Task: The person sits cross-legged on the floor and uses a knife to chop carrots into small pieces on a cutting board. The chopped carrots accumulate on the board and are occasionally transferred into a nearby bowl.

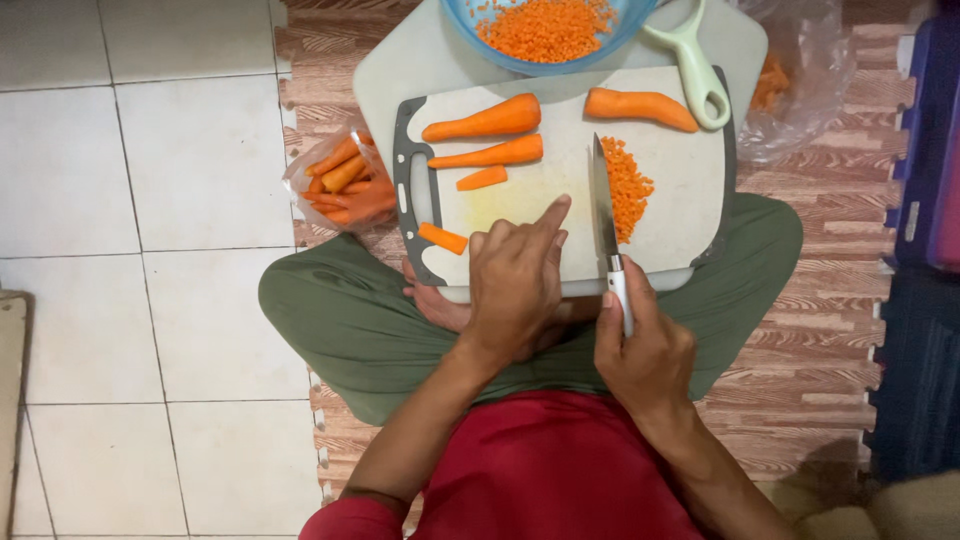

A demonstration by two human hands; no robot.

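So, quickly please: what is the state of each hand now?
Left hand: holds nothing, fingers curled, index finger pointing out over the cutting board.
Right hand: closed on the knife handle, blade beside the diced carrot pile.

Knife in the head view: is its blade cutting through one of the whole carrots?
No, the knife in the right hand lies against the pile of diced carrot, apart from the whole carrots.

White tiled floor (150, 200) left; wood-pattern foam mat (800, 330) right; dark blue furniture (925, 330) at edge.
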